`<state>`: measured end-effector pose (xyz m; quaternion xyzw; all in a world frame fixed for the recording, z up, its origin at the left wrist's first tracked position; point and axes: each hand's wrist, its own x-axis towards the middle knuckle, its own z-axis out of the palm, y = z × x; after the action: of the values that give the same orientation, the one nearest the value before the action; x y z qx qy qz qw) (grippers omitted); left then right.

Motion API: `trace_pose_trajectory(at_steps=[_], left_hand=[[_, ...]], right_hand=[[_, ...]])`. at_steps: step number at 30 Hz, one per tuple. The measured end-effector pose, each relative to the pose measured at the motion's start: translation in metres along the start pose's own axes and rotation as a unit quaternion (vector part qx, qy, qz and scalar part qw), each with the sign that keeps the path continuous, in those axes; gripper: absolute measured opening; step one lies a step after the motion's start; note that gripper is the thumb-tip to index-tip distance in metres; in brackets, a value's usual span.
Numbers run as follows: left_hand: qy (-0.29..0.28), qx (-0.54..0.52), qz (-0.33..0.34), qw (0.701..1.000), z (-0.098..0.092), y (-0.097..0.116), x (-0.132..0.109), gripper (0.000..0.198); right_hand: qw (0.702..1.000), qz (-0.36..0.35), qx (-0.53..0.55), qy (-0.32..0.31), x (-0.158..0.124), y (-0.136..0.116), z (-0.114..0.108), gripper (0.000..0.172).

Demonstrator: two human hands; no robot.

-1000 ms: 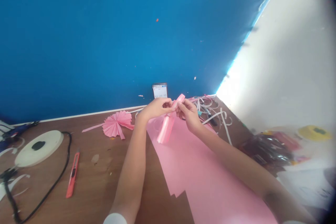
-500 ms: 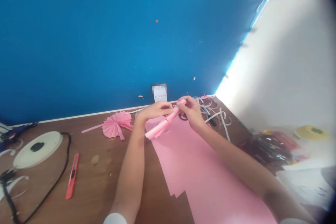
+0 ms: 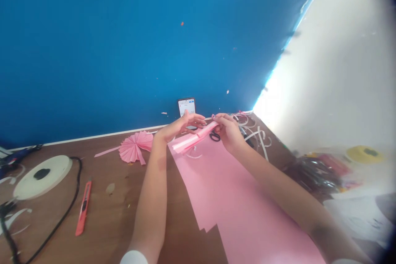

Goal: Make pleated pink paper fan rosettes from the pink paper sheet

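A narrow folded bundle of pink paper point(image 3: 188, 142) slants above a large pink sheet point(image 3: 235, 189). Its right end is pinched in my right hand point(image 3: 228, 130). My left hand point(image 3: 183, 124) is raised just over the bundle, fingers spread and apart from one another. Black scissor handles point(image 3: 214, 135) show on the sheet below my right hand. A pleated pink paper fan point(image 3: 133, 148) with a strip trailing left lies to the left of my left wrist.
A red cutter point(image 3: 83, 210), a white tape roll point(image 3: 55, 175) and a black cable point(image 3: 69, 202) lie left. A phone point(image 3: 186, 105) leans on the blue wall. White strips point(image 3: 262, 144) curl at right, near plastic bags point(image 3: 321, 171) and a yellow roll point(image 3: 365, 154).
My left hand has let go of the pink bundle and spread its fingers above it. The bundle has tilted flatter, its lower left end rising, still held by my right hand.
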<state>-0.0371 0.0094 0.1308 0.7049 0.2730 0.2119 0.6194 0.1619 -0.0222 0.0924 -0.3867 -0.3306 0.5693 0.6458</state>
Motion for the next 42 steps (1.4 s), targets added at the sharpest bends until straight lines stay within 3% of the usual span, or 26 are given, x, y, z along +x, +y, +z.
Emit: trace_pose_trajectory(at_steps=[3,8,12,15,18,22,27,31,34,37,40,42], left_hand=[[-0.035,0.027,-0.036,0.998,0.001,0.004,-0.002,0.066],[-0.08,0.148,-0.034,0.985,0.007,0.016,-0.003,0.057],[-0.041,0.304,-0.086,0.948,0.011,0.007,0.007,0.067],[-0.023,0.398,-0.135,0.907,0.011,-0.008,0.017,0.049],[-0.036,0.418,-0.159,0.894,0.011,-0.017,0.023,0.034],[0.022,0.454,-0.156,0.877,0.009,-0.014,0.021,0.027],[0.027,0.418,-0.121,0.9,0.004,-0.009,0.015,0.03],[0.051,0.421,-0.114,0.898,0.005,-0.012,0.018,0.021],[0.067,0.45,-0.118,0.883,0.008,-0.014,0.023,0.018],[0.068,0.476,-0.117,0.869,0.01,-0.015,0.024,0.017],[0.073,0.489,-0.107,0.862,0.01,-0.013,0.024,0.016],[0.077,0.494,-0.1,0.86,0.01,-0.011,0.022,0.016]], right_hand=[[1.0,0.005,-0.003,0.007,0.0,-0.001,0.0,0.016],[0.999,-0.023,-0.019,0.035,-0.001,0.001,0.0,0.015],[0.997,-0.052,-0.056,0.032,-0.002,0.009,0.001,0.014],[0.995,-0.054,-0.069,0.037,-0.001,0.014,0.0,0.015],[0.994,-0.043,-0.079,0.056,0.001,0.016,-0.001,0.014],[0.99,-0.045,-0.097,0.094,0.003,0.018,-0.004,0.014],[0.985,-0.063,-0.121,0.108,0.009,0.024,-0.008,0.015],[0.963,-0.134,-0.198,0.122,0.014,0.029,-0.013,0.012],[0.903,-0.249,-0.327,0.127,0.013,0.026,-0.016,0.012],[0.772,-0.381,-0.5,0.098,0.008,0.022,-0.018,0.018],[0.633,-0.455,-0.626,-0.03,0.002,0.02,-0.017,0.023],[0.58,-0.459,-0.663,-0.118,-0.001,0.023,-0.013,0.028]])
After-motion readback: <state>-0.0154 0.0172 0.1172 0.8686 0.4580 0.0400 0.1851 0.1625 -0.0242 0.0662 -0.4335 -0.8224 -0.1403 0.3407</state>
